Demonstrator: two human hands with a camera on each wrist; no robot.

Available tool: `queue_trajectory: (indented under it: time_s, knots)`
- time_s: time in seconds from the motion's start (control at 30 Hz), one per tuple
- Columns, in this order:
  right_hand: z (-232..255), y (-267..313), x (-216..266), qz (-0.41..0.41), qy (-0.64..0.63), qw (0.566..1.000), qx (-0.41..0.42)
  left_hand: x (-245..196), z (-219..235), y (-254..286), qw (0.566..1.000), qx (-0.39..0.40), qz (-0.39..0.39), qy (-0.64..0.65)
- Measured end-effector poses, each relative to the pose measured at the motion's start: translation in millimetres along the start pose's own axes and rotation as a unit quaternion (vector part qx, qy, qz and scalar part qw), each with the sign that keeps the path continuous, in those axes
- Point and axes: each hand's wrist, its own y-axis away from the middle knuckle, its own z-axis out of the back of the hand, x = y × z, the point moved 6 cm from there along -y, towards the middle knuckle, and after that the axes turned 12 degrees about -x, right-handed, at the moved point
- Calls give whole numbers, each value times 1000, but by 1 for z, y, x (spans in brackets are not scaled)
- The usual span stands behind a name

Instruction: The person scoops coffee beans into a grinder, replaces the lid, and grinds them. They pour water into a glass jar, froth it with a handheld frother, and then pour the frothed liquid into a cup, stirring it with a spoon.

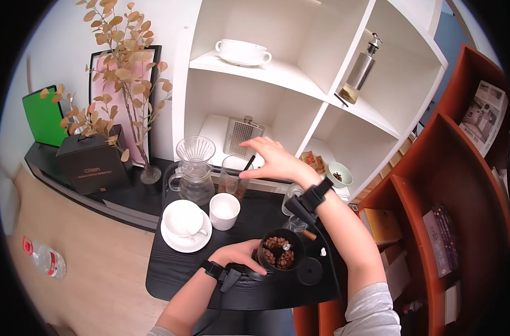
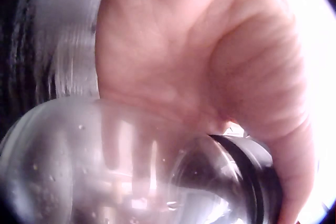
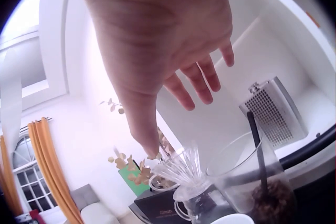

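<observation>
My left hand (image 1: 241, 255) grips the side of a manual coffee grinder (image 1: 297, 242), thumb near its rim. Brown coffee beans (image 1: 286, 258) lie in the grinder's uncovered top around a metal shaft. In the left wrist view, the palm and thumb wrap the grinder's clear, rounded body (image 2: 115, 155) beside a black band. My right hand (image 1: 271, 159) is raised with fingers spread, holding nothing. Below and in front of it stands a clear glass (image 3: 231, 155) with dark brown contents at the bottom and a thin black handle (image 3: 257, 148) leaning out.
A glass dripper on a carafe (image 1: 196, 187), a white cup (image 1: 225, 213) and a cup on a saucer (image 1: 166, 238) stand left on the black table. Right of the grinder lies a round black lid (image 1: 310, 271). White shelves (image 1: 255, 78) rise behind, holding a metal flask (image 1: 243, 136).
</observation>
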Motion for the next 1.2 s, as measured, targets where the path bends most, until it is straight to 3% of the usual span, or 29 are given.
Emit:
queue_trajectory:
  time_s: [0.1, 0.17, 0.43, 0.5, 0.6, 0.93, 1.2]
  knots:
    - [-25, -21, -5, 0, 13, 1000, 27, 0, 1, -1, 1000, 15, 1, 20]
    - [-44, -24, -8, 15, 98, 989, 114, -3, 1, -2, 1000, 13, -12, 9]
    - [-70, -26, -32, -25, 111, 967, 228, 1, 4, -7, 999, 37, -4, -2]
    - [-69, -21, -35, -21, 121, 971, 204, 2, 3, -7, 999, 40, 2, 1]
    - [-59, -17, -33, -40, 36, 992, 118, 4, 5, -6, 1000, 27, 2, -13]
    - [-67, -18, -45, -63, 34, 991, 112, -2, 3, -3, 999, 26, 12, -27]
    - [-42, 28, -51, -60, 85, 989, 101, 0, 5, -3, 1000, -1, -23, -16]
